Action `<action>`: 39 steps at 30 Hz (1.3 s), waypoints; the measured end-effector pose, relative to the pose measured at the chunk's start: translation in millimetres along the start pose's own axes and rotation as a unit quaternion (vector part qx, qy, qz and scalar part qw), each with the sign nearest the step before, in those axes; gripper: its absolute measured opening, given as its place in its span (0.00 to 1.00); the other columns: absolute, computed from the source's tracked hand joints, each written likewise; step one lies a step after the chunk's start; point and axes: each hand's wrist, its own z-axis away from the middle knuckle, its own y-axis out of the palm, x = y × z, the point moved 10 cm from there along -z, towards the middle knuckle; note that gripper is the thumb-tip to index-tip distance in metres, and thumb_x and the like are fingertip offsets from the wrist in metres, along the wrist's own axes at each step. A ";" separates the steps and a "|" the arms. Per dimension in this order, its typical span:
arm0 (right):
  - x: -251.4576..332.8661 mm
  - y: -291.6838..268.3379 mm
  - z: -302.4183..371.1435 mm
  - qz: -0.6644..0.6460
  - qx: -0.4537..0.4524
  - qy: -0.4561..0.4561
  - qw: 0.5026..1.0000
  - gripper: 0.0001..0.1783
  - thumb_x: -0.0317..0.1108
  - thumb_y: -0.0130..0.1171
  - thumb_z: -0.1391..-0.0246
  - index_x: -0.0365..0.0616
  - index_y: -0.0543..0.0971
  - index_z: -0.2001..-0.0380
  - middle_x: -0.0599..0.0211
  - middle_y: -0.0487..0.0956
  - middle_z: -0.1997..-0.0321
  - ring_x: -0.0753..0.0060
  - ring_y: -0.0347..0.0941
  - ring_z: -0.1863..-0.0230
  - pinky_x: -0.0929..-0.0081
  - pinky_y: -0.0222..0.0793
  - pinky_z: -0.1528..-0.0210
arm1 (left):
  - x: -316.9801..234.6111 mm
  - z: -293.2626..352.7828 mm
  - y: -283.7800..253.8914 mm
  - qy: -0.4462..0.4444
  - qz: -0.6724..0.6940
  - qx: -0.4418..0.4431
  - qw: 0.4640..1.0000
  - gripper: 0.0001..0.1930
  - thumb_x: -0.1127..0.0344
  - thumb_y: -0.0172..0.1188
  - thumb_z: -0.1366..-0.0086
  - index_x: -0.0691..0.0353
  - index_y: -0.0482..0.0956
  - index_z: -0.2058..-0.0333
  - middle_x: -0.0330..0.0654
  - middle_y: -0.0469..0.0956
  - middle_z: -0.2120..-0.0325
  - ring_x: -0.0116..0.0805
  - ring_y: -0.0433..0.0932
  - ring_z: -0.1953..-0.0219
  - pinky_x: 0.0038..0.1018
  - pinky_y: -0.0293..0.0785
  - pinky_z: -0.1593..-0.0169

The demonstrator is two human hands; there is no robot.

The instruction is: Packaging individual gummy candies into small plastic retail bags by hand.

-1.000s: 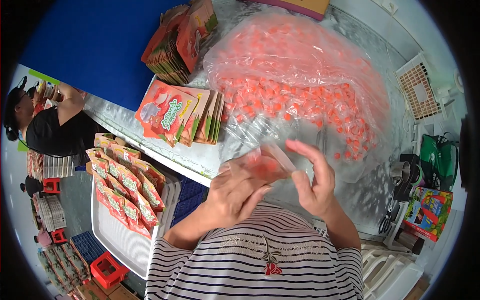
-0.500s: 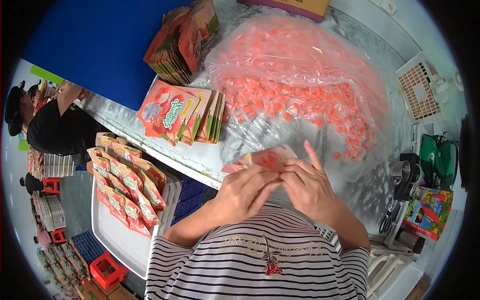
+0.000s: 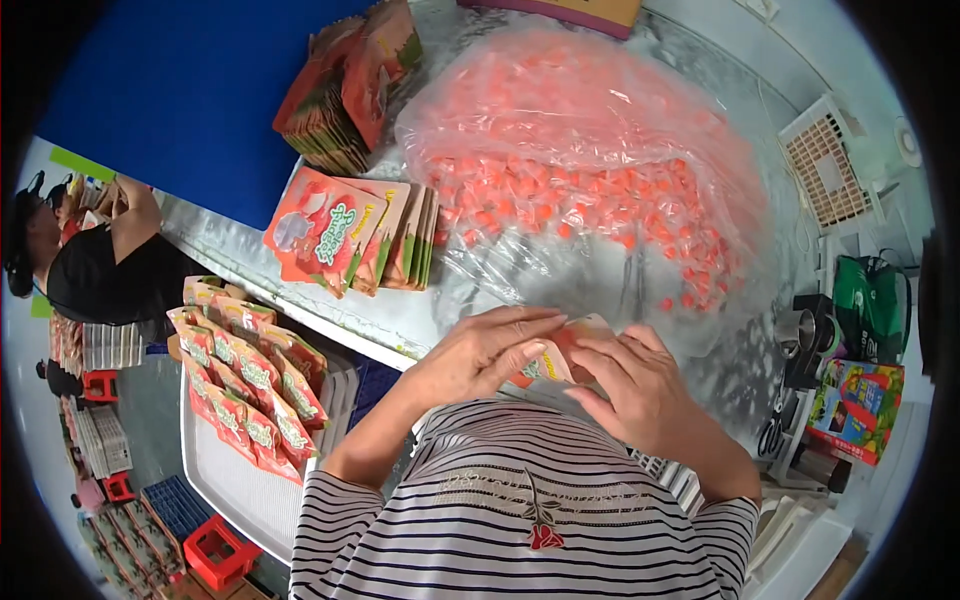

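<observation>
In the head view, the pouch (image 3: pixel 553 364) is sitting between both hands, in front of the striped shirt (image 3: pixel 490 530). Its visible length is slanting from lower left to upper right, part of the printed face showing to the camera. The left hand (image 3: pixel 487 350) is gripping it, back upward, fingers pointing right, thumb lying on the near face. The right hand (image 3: pixel 637 388) is curling its fingers onto the pouch's right side, thumb pointing left; fingers are covering the contact, so I cannot tell whether it is pinching. The candy bag (image 3: pixel 590 110) is lying just beyond; tabletop (image 3: pixel 735 385) is extending rightward.
</observation>
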 end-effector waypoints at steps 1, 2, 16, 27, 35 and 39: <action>1.8 -4.0 -1.6 0.002 0.000 0.003 1.000 0.19 0.32 0.68 0.57 0.38 0.75 0.60 0.60 0.77 0.58 0.59 0.77 0.57 0.52 0.64 0.43 | -3.9 -0.2 1.3 0.003 -0.011 -0.003 1.000 0.19 0.62 0.50 0.30 0.66 0.72 0.45 0.56 0.73 0.47 0.51 0.73 0.45 0.36 0.69 0.43; 0.0 -2.0 -3.4 -0.010 0.027 0.018 0.999 0.23 0.34 0.69 0.57 0.37 0.74 0.57 0.59 0.77 0.57 0.56 0.76 0.57 0.54 0.66 0.47 | -5.4 0.9 5.0 0.005 -0.009 -0.002 1.000 0.19 0.62 0.50 0.30 0.66 0.72 0.45 0.56 0.73 0.47 0.51 0.73 0.45 0.36 0.69 0.43; -19.7 92.6 15.3 -0.182 0.488 0.069 0.851 0.12 0.32 0.55 0.44 0.30 0.71 0.71 0.45 0.75 0.75 0.42 0.73 0.68 0.52 0.68 0.61 | -15.3 15.3 28.8 0.019 0.059 -0.101 0.993 0.17 0.67 0.47 0.29 0.73 0.73 0.48 0.54 0.79 0.57 0.41 0.80 0.56 0.32 0.75 0.52; -35.4 39.4 -11.1 -0.107 0.134 0.079 0.982 0.12 0.33 0.65 0.51 0.39 0.72 0.72 0.55 0.77 0.73 0.54 0.76 0.72 0.62 0.71 0.69 | 22.6 11.7 20.3 -0.165 0.203 -0.111 0.959 0.18 0.61 0.43 0.25 0.70 0.76 0.54 0.39 0.78 0.72 0.19 0.72 0.72 0.19 0.73 0.70; -35.2 -12.0 -8.2 -0.014 -0.210 0.009 0.978 0.22 0.30 0.71 0.58 0.38 0.75 0.58 0.62 0.78 0.64 0.59 0.76 0.71 0.64 0.74 0.65 | 42.1 20.8 0.8 -0.152 0.285 -0.243 0.915 0.19 0.58 0.47 0.27 0.70 0.78 0.57 0.43 0.81 0.67 0.22 0.76 0.66 0.19 0.72 0.62; -95.4 32.3 19.4 -0.301 -0.232 0.168 0.909 0.18 0.29 0.69 0.53 0.35 0.78 0.59 0.66 0.80 0.64 0.74 0.76 0.69 0.77 0.72 0.64 | 63.3 23.8 -3.1 -0.176 0.344 -0.267 0.883 0.20 0.56 0.46 0.26 0.68 0.79 0.57 0.37 0.80 0.69 0.18 0.74 0.70 0.17 0.71 0.67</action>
